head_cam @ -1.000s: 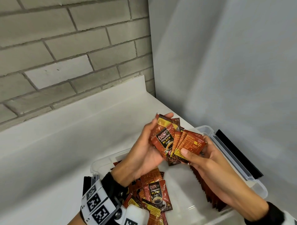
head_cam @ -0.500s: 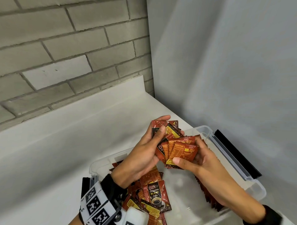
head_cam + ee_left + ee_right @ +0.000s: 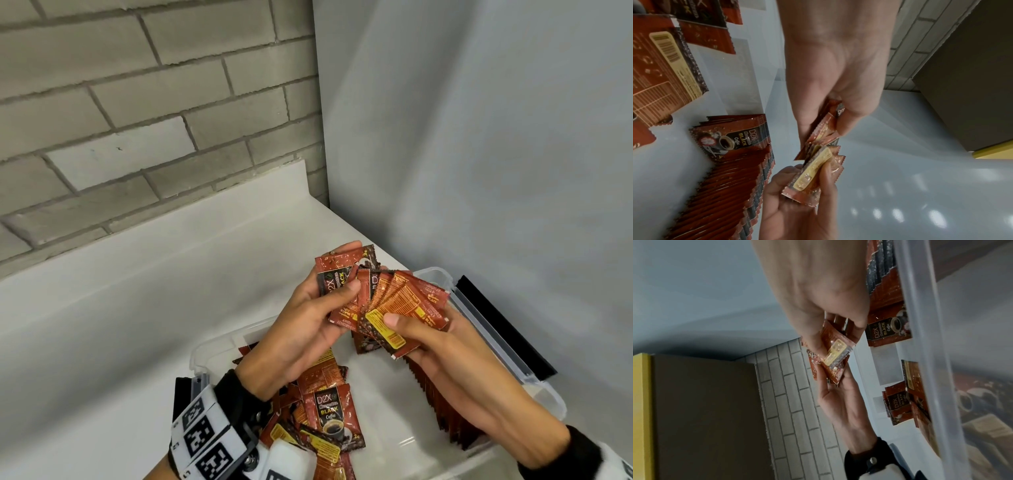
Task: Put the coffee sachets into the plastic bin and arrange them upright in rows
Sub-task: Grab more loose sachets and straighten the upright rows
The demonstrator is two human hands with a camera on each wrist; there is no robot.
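Observation:
Both hands hold a fanned bunch of red coffee sachets (image 3: 387, 301) above the clear plastic bin (image 3: 486, 315). My left hand (image 3: 308, 322) grips the bunch's left side, thumb on the front sachet. My right hand (image 3: 431, 339) pinches the right side, thumb on a yellow label. A row of upright sachets (image 3: 442, 407) (image 3: 731, 175) stands along the bin's right wall. Loose sachets (image 3: 329, 411) lie in a heap at the bin's left near end. The left wrist view shows the held sachets (image 3: 820, 146) edge-on between the two hands; the right wrist view shows them (image 3: 832, 356) too.
The bin sits on a white counter (image 3: 137, 308) in a corner, with a grey brick wall (image 3: 137, 120) behind and a plain grey wall (image 3: 479, 137) to the right. A black strip (image 3: 507, 329) lies just beyond the bin's right rim.
The sachets have been spread wider into a fan between the hands, and the left thumb has shifted across the front sachet. Both hands stay above the bin.

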